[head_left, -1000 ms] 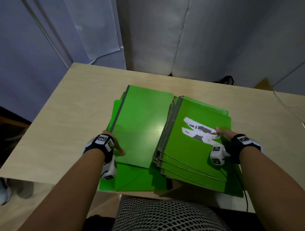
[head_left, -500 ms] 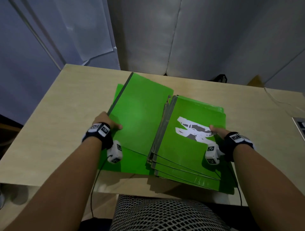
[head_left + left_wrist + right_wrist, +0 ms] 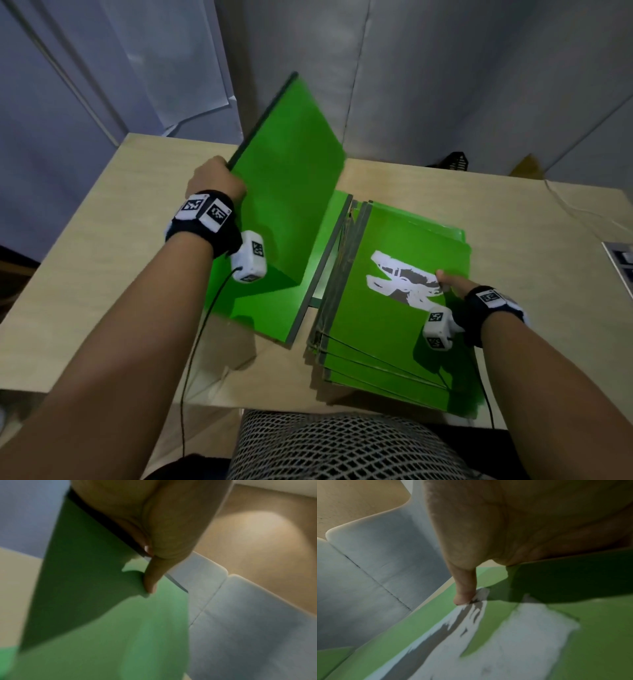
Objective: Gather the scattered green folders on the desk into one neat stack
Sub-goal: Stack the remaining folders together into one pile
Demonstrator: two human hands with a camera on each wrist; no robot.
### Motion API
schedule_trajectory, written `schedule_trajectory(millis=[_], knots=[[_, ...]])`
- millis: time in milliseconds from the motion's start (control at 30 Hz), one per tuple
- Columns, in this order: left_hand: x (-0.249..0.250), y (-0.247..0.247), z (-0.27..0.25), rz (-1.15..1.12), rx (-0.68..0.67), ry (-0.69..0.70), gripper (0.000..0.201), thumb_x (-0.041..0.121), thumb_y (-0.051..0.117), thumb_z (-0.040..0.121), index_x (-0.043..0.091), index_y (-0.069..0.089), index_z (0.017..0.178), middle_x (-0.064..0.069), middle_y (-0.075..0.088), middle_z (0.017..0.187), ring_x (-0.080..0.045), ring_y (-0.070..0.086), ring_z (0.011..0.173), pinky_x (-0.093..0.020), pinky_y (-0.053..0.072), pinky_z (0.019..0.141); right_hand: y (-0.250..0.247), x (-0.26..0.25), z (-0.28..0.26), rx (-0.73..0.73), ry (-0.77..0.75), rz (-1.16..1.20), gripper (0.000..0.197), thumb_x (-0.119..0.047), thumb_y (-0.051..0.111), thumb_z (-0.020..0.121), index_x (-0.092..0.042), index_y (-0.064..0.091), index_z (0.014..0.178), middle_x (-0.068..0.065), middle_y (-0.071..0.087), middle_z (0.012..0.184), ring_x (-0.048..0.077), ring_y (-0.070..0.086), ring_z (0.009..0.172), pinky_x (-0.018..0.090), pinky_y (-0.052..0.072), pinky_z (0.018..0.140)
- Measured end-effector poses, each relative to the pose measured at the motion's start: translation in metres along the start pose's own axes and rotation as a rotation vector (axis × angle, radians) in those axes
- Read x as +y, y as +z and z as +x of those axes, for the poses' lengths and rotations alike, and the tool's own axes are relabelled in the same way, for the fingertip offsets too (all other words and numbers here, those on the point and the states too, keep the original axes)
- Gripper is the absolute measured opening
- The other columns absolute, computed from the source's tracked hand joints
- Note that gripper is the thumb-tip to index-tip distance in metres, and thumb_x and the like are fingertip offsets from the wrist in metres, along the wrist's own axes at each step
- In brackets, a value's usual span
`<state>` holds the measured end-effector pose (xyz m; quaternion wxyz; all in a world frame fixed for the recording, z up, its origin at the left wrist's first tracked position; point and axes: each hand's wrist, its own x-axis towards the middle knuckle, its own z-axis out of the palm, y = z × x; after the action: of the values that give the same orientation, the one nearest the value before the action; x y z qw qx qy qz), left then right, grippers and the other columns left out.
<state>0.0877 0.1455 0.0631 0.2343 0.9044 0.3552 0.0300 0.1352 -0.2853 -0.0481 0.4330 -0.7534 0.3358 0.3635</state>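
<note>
My left hand (image 3: 215, 181) grips the dark left edge of one green folder (image 3: 291, 178) and holds it tilted up off the desk. In the left wrist view the thumb (image 3: 150, 582) lies across that folder (image 3: 102, 628). A second green folder (image 3: 274, 315) lies flat beneath it. To the right sits a fanned stack of several green folders (image 3: 383, 356), the top one with a torn white patch (image 3: 400, 277). My right hand (image 3: 455, 286) holds the stack's right edge. Its thumb (image 3: 464, 592) presses on the top cover and its fingers are hidden past the edge.
The pale wooden desk (image 3: 102, 257) has bare surface on the left and far right. A thin cable (image 3: 582, 219) and a grey object (image 3: 620, 257) lie at its right edge. White cushions (image 3: 445, 68) stand behind, with a black basket (image 3: 455, 161). A mesh surface (image 3: 325, 445) lies at the front edge.
My left hand has lifted the left folder from flat on the desk to steeply tilted, uncovering the folder beneath. The right hand has stayed on the stack.
</note>
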Motion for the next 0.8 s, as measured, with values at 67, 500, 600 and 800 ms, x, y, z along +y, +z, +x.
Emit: schedule_trajectory(millis=[67,500,600,800], knots=[[0.002,0.003,-0.004,-0.096,0.032,-0.128,0.040,0.014,0.056,0.090,0.001,0.048,0.127,-0.023,0.054,0.132,-0.040,0.053,0.119,-0.042,0.045,0.093,-0.001,0.002,0.001,0.003,0.002,0.015,0.075,-0.048,0.052,0.094,-0.009,0.023,0.150,0.022,0.020,0.156,0.041,0.037,0.133,0.041,0.044,0.076],[-0.012,0.105,-0.098,-0.627,-0.592,-0.560,0.026,0.014,0.050,0.095,0.003,0.058,0.118,-0.021,0.063,0.109,-0.029,0.060,0.083,-0.031,0.050,0.068,-0.005,0.009,0.020,-0.006,-0.049,0.030,0.076,-0.057,0.058,0.085,-0.010,0.040,0.142,0.022,0.031,0.151,0.039,0.043,0.127,0.053,0.038,0.104],[-0.012,0.109,-0.108,-0.876,-0.765,-0.760,0.022,0.013,0.043,0.100,0.002,0.055,0.085,-0.010,0.056,0.074,-0.017,0.056,0.050,-0.021,0.047,0.041,-0.007,0.013,0.026,-0.016,-0.050,0.039,0.078,-0.059,0.060,0.082,-0.009,0.043,0.139,0.022,0.035,0.147,0.038,0.042,0.129,0.055,0.031,0.111],[-0.033,0.091,-0.078,0.243,-0.384,-0.004,0.021,0.023,0.066,0.084,0.005,0.061,0.094,-0.011,0.064,0.093,-0.025,0.061,0.079,-0.034,0.055,0.073,0.002,0.004,-0.003,-0.015,-0.028,0.046,0.069,-0.050,0.051,0.094,-0.005,0.036,0.143,0.027,0.024,0.153,0.041,0.035,0.136,0.052,0.032,0.111]])
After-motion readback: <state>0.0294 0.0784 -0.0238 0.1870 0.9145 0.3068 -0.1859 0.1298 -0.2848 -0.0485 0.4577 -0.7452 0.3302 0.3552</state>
